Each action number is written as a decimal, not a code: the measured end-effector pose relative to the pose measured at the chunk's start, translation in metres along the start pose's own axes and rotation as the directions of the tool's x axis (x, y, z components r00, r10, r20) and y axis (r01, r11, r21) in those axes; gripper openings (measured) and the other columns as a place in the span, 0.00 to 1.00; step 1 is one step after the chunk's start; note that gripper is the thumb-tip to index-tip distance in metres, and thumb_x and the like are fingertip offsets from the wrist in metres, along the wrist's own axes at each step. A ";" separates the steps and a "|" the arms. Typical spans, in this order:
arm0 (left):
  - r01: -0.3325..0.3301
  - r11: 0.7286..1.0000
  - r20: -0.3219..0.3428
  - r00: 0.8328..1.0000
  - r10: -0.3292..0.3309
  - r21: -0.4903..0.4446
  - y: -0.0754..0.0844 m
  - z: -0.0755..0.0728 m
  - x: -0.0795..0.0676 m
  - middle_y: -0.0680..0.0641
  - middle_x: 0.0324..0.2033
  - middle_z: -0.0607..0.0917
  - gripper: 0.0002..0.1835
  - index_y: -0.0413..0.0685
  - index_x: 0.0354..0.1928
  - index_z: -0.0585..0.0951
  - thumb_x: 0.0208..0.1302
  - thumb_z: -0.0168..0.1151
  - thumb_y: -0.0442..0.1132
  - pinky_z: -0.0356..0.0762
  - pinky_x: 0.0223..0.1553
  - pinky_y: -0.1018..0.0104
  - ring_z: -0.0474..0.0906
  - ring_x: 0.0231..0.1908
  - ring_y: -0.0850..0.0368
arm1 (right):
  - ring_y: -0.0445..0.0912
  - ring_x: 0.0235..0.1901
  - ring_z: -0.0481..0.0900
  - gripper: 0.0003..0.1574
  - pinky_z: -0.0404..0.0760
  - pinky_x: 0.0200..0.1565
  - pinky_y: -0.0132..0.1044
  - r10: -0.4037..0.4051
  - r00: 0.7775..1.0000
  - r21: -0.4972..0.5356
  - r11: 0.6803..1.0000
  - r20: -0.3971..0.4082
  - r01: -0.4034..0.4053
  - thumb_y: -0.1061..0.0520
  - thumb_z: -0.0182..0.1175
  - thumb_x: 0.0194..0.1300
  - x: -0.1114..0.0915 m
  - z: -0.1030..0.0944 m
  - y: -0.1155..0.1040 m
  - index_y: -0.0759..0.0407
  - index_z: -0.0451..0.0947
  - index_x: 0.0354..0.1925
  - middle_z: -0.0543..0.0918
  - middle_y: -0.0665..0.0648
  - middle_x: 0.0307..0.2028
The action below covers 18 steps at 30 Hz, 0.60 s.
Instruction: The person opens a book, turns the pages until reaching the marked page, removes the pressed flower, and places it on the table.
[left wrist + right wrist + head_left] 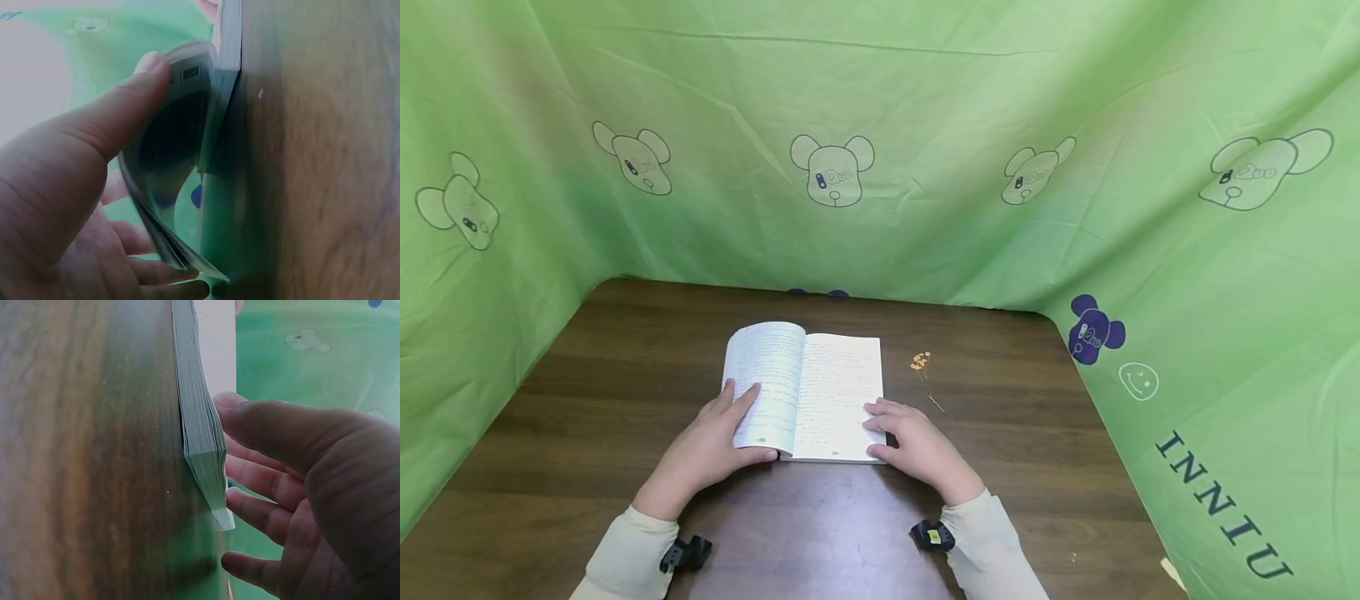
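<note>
An open book [842, 392] with printed pages lies on the brown wooden table. My left hand [707, 446] holds its left part, two fingers over the outer edge of the page and the thumb at the lower edge near the spine. In the left wrist view that raised, curved part of the book [178, 125] sits between thumb and fingers, its dark underside showing. My right hand [917, 442] rests at the right edge of the right page, fingers loosely extended. The right wrist view shows the thumb on the page above the thick page block [203, 406].
Right of the book lies a small dried flower sprig [922, 367] with orange blossoms and a thin stem. A green printed curtain [925, 242] borders the brown table [1000, 467] at the back and both sides. Black wrist devices [685, 553] sit at both sleeves.
</note>
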State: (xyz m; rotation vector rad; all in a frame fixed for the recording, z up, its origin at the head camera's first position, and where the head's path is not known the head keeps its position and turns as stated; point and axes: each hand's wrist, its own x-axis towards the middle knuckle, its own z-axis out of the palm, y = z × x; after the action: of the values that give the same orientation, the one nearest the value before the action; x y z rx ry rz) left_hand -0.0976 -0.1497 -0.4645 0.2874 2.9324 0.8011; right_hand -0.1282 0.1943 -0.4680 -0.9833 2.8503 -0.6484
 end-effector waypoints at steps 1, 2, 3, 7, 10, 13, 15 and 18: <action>0.002 1.000 -0.004 1.000 -0.002 -0.008 0.001 0.000 0.000 0.25 0.76 0.54 0.58 0.51 0.79 0.62 0.50 0.75 0.68 0.69 0.63 0.32 0.59 0.73 0.25 | 0.54 0.71 0.72 0.22 0.69 0.69 0.53 0.003 1.000 0.001 1.000 0.002 -0.003 0.52 0.71 0.64 0.000 0.000 0.000 0.59 0.86 0.54 0.80 0.56 0.66; 0.006 1.000 -0.006 1.000 -0.006 -0.014 0.002 0.000 0.000 0.25 0.76 0.54 0.58 0.52 0.79 0.62 0.50 0.75 0.68 0.69 0.63 0.32 0.59 0.73 0.26 | 0.54 0.71 0.72 0.22 0.69 0.69 0.53 0.003 1.000 0.001 1.000 0.004 -0.003 0.52 0.71 0.64 0.000 0.000 0.000 0.59 0.86 0.54 0.80 0.56 0.66; 0.007 1.000 -0.011 1.000 -0.007 -0.019 0.003 0.000 0.000 0.25 0.76 0.54 0.58 0.52 0.79 0.62 0.50 0.76 0.68 0.69 0.63 0.32 0.59 0.73 0.26 | 0.53 0.71 0.72 0.22 0.70 0.69 0.52 0.002 1.000 0.001 1.000 0.005 -0.002 0.52 0.71 0.64 0.000 0.000 0.001 0.59 0.86 0.55 0.80 0.56 0.66; 0.007 0.999 -0.029 1.000 -0.008 -0.032 0.006 0.002 -0.001 0.26 0.76 0.55 0.58 0.52 0.79 0.63 0.50 0.77 0.66 0.68 0.63 0.31 0.60 0.72 0.25 | 0.53 0.71 0.72 0.22 0.70 0.70 0.52 0.002 1.000 0.003 1.000 0.010 -0.002 0.52 0.71 0.64 -0.001 -0.001 0.001 0.59 0.85 0.55 0.80 0.56 0.66; -0.003 0.999 -0.045 0.999 0.001 -0.044 0.009 0.003 -0.001 0.26 0.76 0.57 0.57 0.52 0.79 0.64 0.50 0.77 0.66 0.68 0.62 0.30 0.60 0.72 0.25 | 0.54 0.71 0.72 0.22 0.70 0.70 0.52 -0.001 1.000 0.005 1.000 0.010 0.001 0.52 0.71 0.64 -0.001 -0.002 0.000 0.60 0.85 0.55 0.80 0.56 0.66; -0.014 0.999 -0.066 0.998 0.011 -0.048 0.012 0.004 -0.002 0.26 0.75 0.59 0.57 0.51 0.78 0.65 0.49 0.77 0.66 0.69 0.62 0.30 0.61 0.71 0.24 | 0.54 0.71 0.72 0.22 0.70 0.70 0.51 -0.003 1.000 0.005 1.000 0.010 0.003 0.52 0.71 0.64 -0.001 -0.002 0.001 0.60 0.85 0.55 0.80 0.56 0.66; -0.016 0.998 -0.075 0.997 0.012 -0.054 0.014 0.005 -0.002 0.26 0.75 0.59 0.57 0.50 0.78 0.65 0.49 0.77 0.66 0.70 0.62 0.31 0.61 0.71 0.24 | 0.54 0.71 0.72 0.22 0.70 0.70 0.51 -0.003 1.000 0.005 1.000 0.010 0.003 0.52 0.71 0.65 -0.001 -0.003 0.001 0.60 0.85 0.55 0.80 0.56 0.66; -0.024 0.997 -0.085 0.996 0.018 -0.068 0.016 0.007 -0.002 0.25 0.75 0.57 0.58 0.48 0.78 0.64 0.49 0.77 0.65 0.69 0.62 0.31 0.60 0.71 0.22 | 0.54 0.71 0.72 0.22 0.70 0.69 0.51 -0.002 1.000 0.005 1.000 0.011 0.001 0.52 0.71 0.65 -0.001 -0.003 0.001 0.60 0.85 0.55 0.79 0.57 0.66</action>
State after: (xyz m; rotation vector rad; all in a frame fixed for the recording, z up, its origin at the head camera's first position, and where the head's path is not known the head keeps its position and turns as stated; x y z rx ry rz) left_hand -0.0924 -0.1325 -0.4624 0.2861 2.9760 0.9375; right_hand -0.1287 0.1963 -0.4657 -0.9853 2.8377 -0.6477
